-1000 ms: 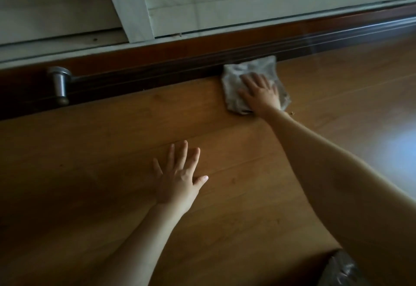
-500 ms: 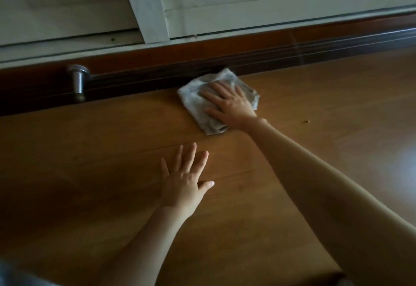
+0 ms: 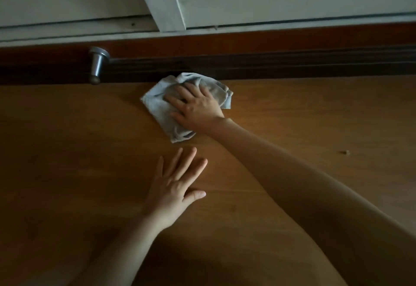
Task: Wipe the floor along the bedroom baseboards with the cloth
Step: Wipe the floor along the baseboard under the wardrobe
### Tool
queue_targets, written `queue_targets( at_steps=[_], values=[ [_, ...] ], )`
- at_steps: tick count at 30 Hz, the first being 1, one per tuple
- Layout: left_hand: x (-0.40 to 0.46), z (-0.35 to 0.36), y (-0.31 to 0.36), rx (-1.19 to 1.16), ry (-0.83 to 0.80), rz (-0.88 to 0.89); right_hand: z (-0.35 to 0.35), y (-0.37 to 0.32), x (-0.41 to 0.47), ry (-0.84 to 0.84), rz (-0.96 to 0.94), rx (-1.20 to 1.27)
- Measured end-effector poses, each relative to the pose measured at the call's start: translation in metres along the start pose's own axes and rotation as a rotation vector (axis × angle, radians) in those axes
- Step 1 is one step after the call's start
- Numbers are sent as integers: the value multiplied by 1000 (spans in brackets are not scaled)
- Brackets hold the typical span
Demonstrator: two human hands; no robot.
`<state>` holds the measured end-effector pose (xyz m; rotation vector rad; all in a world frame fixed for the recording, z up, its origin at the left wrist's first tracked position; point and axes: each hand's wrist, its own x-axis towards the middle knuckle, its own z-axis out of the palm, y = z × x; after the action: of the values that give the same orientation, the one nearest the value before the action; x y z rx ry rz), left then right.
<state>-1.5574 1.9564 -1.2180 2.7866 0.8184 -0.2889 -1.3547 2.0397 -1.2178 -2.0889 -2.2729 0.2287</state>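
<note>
Pressing flat with spread fingers, the right hand (image 3: 198, 108) holds the crumpled grey cloth (image 3: 162, 108) against the wooden floor (image 3: 67, 150), the cloth's far edge touching the dark baseboard (image 3: 292, 65) at the floor's far edge. The left hand (image 3: 173, 189), released with fingers straight and splayed, rests palm-down on the floor nearer the person. A metal door stop (image 3: 98, 64) stands at the baseboard, left of the cloth.

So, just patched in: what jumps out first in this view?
The pale grey cloth, bunched against the dark baseboard, with the right hand pressing flat on it. Nearer the camera, the left hand lies spread on the wooden floor. A metal doorstop stands out from the baseboard, left of the cloth.
</note>
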Motion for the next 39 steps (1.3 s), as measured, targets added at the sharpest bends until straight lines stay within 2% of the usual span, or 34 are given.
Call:
queue_targets(
  at_steps=[2,4,6,8,11,14,17,21,25,28,31,36,39],
  values=[
    [0,-1,-1,-11,-4,-1,0,22,-6,-17,-128,-15],
    [2,-2,-1,-20,-4,-12,3,58,-27,44,-204,16],
    [1,-1,0,-32,-5,-24,8,96,-51,74,-198,27],
    [0,1,-1,-36,-12,-24,6,110,-69,20,-157,25],
    [-1,1,-1,-25,-14,-17,2,80,-46,-20,-183,17],
    [-1,-2,0,-32,-1,-27,4,17,13,-41,-265,20],
    [-4,-5,2,-68,19,-24,0,-31,53,-69,-262,-33],
    [-27,-13,-26,-43,95,-33,1,-3,30,-89,-313,-33],
    [-60,-16,-88,-23,72,-149,1,63,-27,-38,-212,59],
    [-85,-17,-131,-30,18,-228,-1,68,-45,-22,-92,70],
    [-102,-20,-167,-44,-4,-263,3,32,-30,-7,17,94],
    [-121,-29,-217,-82,-11,-226,10,-53,18,11,203,65],
    [-128,-33,-238,-94,-53,-172,8,-80,36,31,305,57]
  ],
)
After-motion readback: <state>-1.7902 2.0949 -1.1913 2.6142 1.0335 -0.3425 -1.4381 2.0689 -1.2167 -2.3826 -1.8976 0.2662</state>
